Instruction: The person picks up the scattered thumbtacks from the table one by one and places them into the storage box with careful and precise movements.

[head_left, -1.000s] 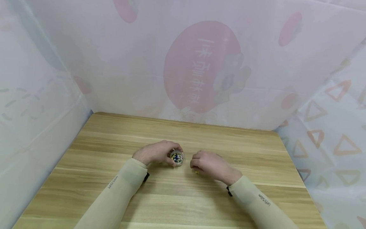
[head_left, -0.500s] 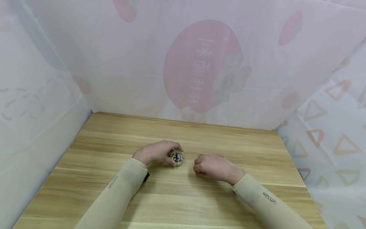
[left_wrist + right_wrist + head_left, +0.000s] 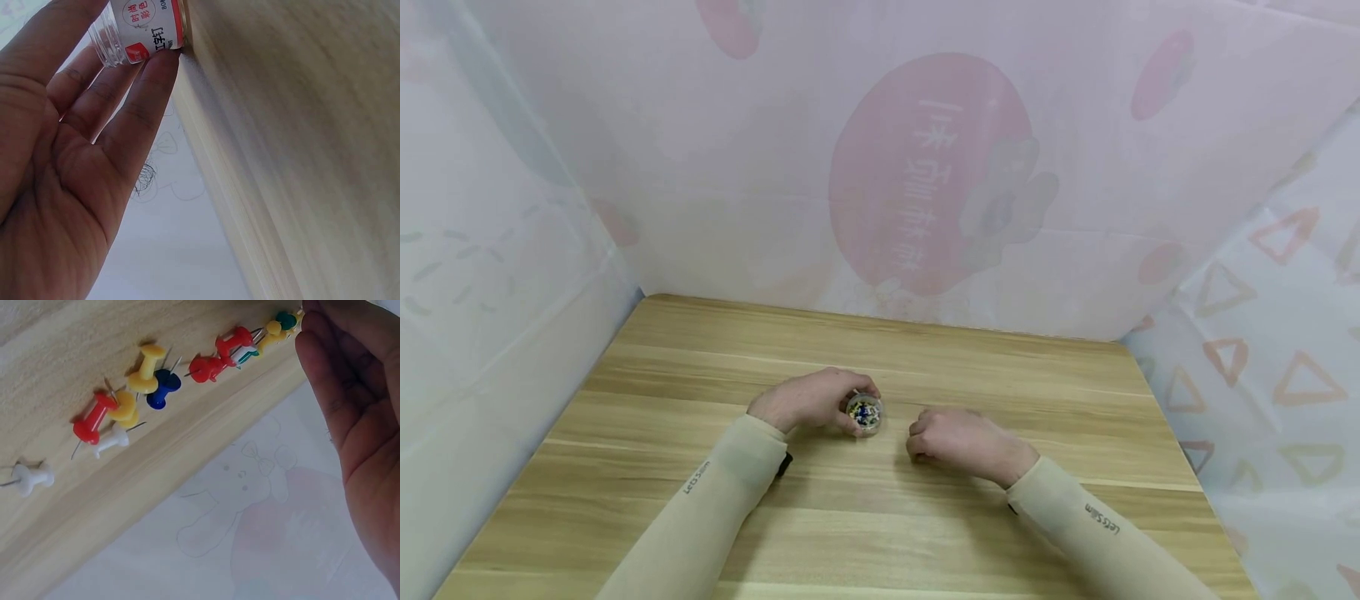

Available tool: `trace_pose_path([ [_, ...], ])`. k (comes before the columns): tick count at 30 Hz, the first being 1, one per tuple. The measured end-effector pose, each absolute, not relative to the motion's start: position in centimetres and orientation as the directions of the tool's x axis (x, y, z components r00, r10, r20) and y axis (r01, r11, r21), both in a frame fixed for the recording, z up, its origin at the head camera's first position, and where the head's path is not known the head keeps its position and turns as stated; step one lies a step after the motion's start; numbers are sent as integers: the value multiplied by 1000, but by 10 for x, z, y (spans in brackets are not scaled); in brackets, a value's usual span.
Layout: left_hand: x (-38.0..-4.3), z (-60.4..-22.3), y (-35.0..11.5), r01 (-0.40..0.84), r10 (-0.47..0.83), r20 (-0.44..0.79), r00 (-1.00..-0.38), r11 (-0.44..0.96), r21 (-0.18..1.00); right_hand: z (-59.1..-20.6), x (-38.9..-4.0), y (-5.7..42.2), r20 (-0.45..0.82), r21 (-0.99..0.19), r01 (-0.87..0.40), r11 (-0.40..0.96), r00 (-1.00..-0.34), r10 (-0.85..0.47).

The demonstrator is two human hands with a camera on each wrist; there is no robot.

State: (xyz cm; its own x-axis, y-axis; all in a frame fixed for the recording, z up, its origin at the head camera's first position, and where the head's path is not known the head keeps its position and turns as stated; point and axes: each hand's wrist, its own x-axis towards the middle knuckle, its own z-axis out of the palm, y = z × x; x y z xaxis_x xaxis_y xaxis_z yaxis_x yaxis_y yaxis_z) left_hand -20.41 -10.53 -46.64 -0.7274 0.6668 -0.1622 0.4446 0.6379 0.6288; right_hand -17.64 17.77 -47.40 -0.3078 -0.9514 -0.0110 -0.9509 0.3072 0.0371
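A person's left hand (image 3: 816, 400) holds a clear plastic jar (image 3: 137, 31) of colored push pins (image 3: 863, 413) on the wood-grain desk (image 3: 865, 533), while the right hand (image 3: 962, 442) bends low over loose pins nearby, as I watch from a distance over three cameras. The left thumb and fingers wrap the jar's side, well spread to its width and clear of the mouth, I judge to stop so light a container sliding and to leave its top free. Beneath the right palm, a loose string of pins lies sideways, among them a white pin (image 3: 32, 479), a red pin (image 3: 94, 419) and a blue pin (image 3: 164, 389); sideways is likely the only way the narrow-waisted shapes settle. The right fingers are drawn together, tips beside a yellow pin (image 3: 270, 337) and a green pin (image 3: 286, 320). Whether they pinch one I cannot tell: the frame's top edge crops the tips, and from the head camera the hand's own back hides both tips and pins. My left wrist view cuts off part of the jar and its printed label (image 3: 153, 19), and shows nothing of the contents.
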Motion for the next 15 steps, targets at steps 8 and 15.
trace_pose_path([
  [8,-202,-465,-105,455,665,-157,-730,645,614,-475,-171,173,-40,56,-936,348,-351,-936],
  [15,-203,-466,-104,449,665,-158,-730,642,622,-474,-168,171,10,24,-928,371,-371,-929],
])
